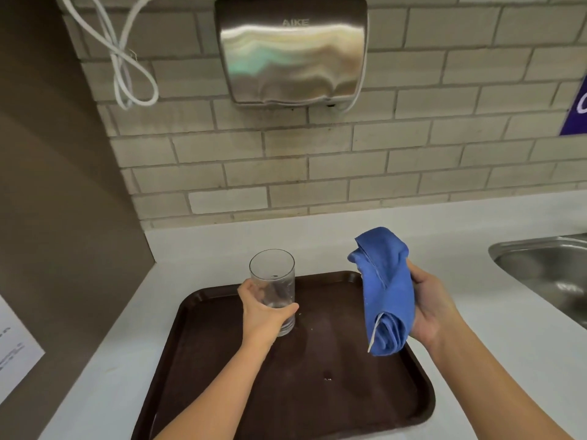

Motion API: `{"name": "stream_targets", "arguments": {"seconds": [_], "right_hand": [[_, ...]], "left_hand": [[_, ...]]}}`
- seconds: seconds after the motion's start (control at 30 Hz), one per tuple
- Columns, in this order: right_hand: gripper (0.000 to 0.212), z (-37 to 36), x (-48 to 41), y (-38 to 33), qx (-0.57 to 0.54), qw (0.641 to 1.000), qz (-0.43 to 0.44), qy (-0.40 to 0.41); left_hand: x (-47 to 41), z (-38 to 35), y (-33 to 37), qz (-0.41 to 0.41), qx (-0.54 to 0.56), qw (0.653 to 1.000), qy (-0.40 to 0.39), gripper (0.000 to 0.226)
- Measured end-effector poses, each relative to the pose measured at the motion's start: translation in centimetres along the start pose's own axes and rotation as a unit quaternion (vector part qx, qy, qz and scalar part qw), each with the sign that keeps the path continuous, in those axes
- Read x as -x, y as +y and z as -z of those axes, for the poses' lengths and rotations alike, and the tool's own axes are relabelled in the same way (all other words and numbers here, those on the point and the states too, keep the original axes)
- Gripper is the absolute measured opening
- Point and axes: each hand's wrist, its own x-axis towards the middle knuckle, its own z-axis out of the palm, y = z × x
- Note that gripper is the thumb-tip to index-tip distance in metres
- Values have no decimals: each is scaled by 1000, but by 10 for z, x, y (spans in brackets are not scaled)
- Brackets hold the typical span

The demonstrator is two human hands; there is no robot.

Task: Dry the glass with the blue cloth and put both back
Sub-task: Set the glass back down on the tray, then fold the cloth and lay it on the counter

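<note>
Clear glass [272, 287], tall and straight-walled, upright in the left hand [265, 312]. Left fingers [290, 309] wrap the lower part of the wall, thumb on the near left side; rim and upper half stand free above the grip. Glass base sits over the far left part of a dark brown tray [413, 376]; cannot tell whether it touches the tray or is just above it. Blue cloth [386, 293] bunched and hanging lengthwise in the right hand [428, 308], right fingers closed behind it, a pale edge showing at its lower end. Cloth and glass apart, cloth to the right. Small droplets on the tray bottom. Tray rests on a white surface [317, 239]. Steel sink [546, 268] at right edge. Beige brick-tiled wall [413, 160] behind, with a steel hand dryer [290, 49] and looped white cable [127, 68].
</note>
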Motion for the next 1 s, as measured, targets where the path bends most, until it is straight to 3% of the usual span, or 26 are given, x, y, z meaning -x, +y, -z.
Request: {"name": "stream_targets", "arguments": {"seconds": [0.2,0.47,0.73,1.0], "right_hand": [[33,4,1,1,13,1000,-5,3],[31,4,-1,5,14,1000,-11,7],[32,-3,2,5,22,1000,-5,-5],[33,-4,10,2,19,1000,3,-7]], "left_hand": [[4,-6,-10,-2,7,1000,9,77],[0,-5,-14,10,-7,1000,-4,83],[5,9,-21,34,-41,997,-59,123],[13,12,-26,102,-80,989,-68,124]]}}
